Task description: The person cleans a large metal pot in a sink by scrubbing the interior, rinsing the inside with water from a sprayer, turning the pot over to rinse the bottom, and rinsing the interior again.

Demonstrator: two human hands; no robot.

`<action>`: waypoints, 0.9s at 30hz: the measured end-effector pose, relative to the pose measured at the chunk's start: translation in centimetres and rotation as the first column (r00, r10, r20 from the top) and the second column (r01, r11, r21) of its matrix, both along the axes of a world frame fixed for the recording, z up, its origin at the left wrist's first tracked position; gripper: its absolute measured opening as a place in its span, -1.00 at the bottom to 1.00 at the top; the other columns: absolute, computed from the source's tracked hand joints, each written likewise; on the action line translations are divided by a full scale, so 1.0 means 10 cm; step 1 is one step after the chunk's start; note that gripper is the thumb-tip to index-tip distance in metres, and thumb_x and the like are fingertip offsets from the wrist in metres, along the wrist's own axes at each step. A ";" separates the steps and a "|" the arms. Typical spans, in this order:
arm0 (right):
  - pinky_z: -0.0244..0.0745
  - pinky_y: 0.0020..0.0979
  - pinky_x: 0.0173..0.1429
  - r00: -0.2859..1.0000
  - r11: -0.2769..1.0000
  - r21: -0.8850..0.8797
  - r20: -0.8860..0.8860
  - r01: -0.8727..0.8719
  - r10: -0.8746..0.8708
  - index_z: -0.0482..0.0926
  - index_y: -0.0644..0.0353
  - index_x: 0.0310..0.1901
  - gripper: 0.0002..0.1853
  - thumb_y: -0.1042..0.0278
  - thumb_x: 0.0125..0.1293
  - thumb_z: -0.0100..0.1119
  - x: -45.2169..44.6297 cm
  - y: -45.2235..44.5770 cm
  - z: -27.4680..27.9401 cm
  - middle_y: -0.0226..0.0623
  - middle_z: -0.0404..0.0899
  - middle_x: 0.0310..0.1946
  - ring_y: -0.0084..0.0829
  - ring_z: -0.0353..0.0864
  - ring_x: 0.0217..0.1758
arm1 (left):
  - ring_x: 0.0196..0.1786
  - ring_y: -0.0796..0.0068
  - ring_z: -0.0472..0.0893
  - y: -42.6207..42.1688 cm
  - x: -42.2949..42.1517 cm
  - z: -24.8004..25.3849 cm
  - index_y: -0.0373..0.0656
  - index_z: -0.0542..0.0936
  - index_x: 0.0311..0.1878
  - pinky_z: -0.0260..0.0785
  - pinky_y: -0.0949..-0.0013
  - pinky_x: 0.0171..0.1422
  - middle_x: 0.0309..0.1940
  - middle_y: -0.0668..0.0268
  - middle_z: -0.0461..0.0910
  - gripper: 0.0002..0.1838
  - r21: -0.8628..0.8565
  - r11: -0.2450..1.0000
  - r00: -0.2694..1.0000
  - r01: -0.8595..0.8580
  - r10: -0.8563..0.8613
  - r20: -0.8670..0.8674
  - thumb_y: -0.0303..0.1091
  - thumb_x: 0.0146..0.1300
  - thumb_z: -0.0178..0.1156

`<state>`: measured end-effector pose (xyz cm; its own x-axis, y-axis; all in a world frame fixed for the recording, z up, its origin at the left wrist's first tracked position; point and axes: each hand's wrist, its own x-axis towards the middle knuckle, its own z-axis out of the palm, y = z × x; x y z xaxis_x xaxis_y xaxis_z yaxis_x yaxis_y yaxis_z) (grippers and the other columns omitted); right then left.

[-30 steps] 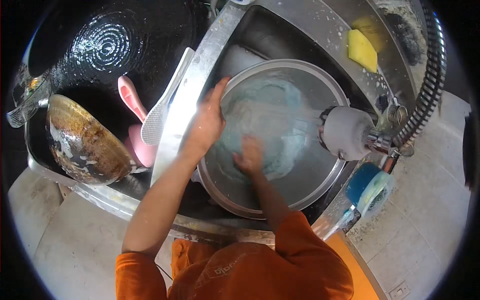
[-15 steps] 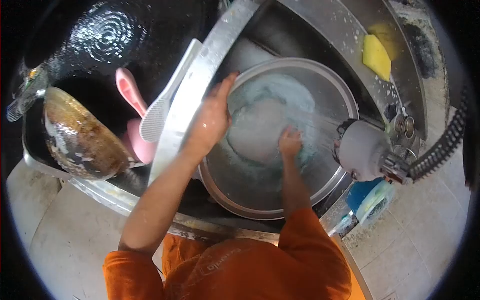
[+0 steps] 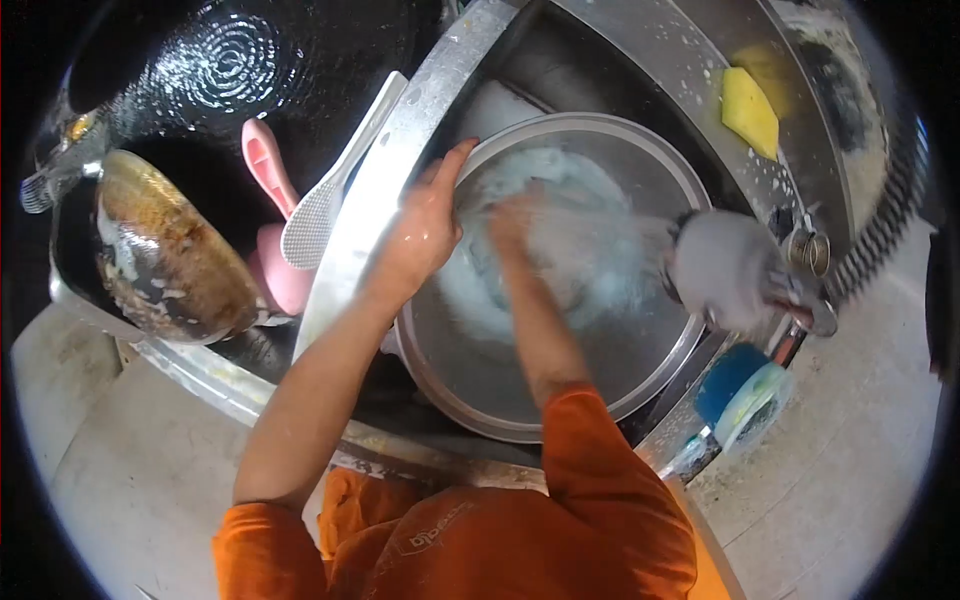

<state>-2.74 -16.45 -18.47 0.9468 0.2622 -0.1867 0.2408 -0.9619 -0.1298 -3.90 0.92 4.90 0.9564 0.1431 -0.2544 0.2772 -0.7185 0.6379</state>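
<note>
A large round metal pot [image 3: 640,345] sits in the sink basin with cloudy, foamy water swirling inside. My left hand [image 3: 425,228] grips its left rim beside the sink divider. My right hand [image 3: 512,222] reaches down inside the pot, left of its middle. It is smeared by motion and spray, so its fingers and anything in them cannot be made out. From the right, a grey spray head [image 3: 718,268] sends water across the pot toward my right hand.
The left basin holds a stained pan [image 3: 175,255], a white rice paddle [image 3: 320,215] and a pink-handled utensil [image 3: 268,165]. A metal divider [image 3: 440,70] separates the basins. A yellow sponge [image 3: 750,112] and a blue scrubber [image 3: 728,385] lie right, near the spring hose [image 3: 885,230].
My right hand has moved left and away from me inside the pot, stirring the foam. The spray head has shifted slightly. My left hand stays on the rim.
</note>
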 end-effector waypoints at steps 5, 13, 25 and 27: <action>-0.20 0.07 0.53 0.777 0.784 0.270 -0.160 -0.558 0.609 0.32 0.01 0.32 -0.36 0.23 0.14 0.15 -1.20 -0.80 0.69 -0.27 0.20 0.40 -0.18 0.08 0.49 | 0.13 -0.13 0.47 -0.06 -0.38 -0.06 -0.23 0.24 0.33 0.30 0.05 0.25 0.09 -0.18 0.43 -0.46 -0.029 0.989 0.973 -0.148 0.140 -0.184 -0.62 0.23 -0.12; 0.14 -0.11 0.40 0.979 0.897 -0.403 0.012 -0.182 0.204 0.42 0.34 0.15 -0.44 0.08 0.23 0.10 0.63 -2.17 2.21 0.16 0.32 0.25 0.01 0.23 0.39 | 0.20 -0.18 0.40 -0.47 -1.84 0.35 -0.57 0.15 0.24 0.28 -0.03 0.21 0.12 -0.45 0.30 -0.38 -0.010 0.968 0.957 -0.251 0.247 -0.152 -0.30 0.25 0.04; 0.38 -0.01 0.15 0.940 0.933 -0.231 -0.140 0.276 -0.313 0.58 0.50 -0.20 -0.13 -0.43 0.28 -0.18 1.22 -2.27 3.12 0.44 0.50 -0.18 0.21 0.49 0.07 | -0.09 -0.34 0.53 -0.41 -1.62 -0.03 -0.41 0.22 0.01 0.35 -0.14 0.03 -0.24 -0.34 0.55 -0.56 -0.101 0.666 0.630 -0.739 0.630 -0.455 -0.12 0.43 -0.11; 0.36 0.03 0.11 0.956 0.952 -0.257 -0.198 0.164 -0.218 0.58 0.49 -0.21 -0.15 -0.41 0.30 -0.19 1.21 -2.28 3.78 0.42 0.50 -0.17 0.22 0.49 0.05 | -0.09 -0.34 0.54 -0.42 -1.50 0.14 -0.41 0.22 0.02 0.36 -0.13 0.04 -0.24 -0.34 0.55 -0.56 -0.108 0.656 0.625 -0.747 0.637 -0.452 -0.13 0.43 -0.11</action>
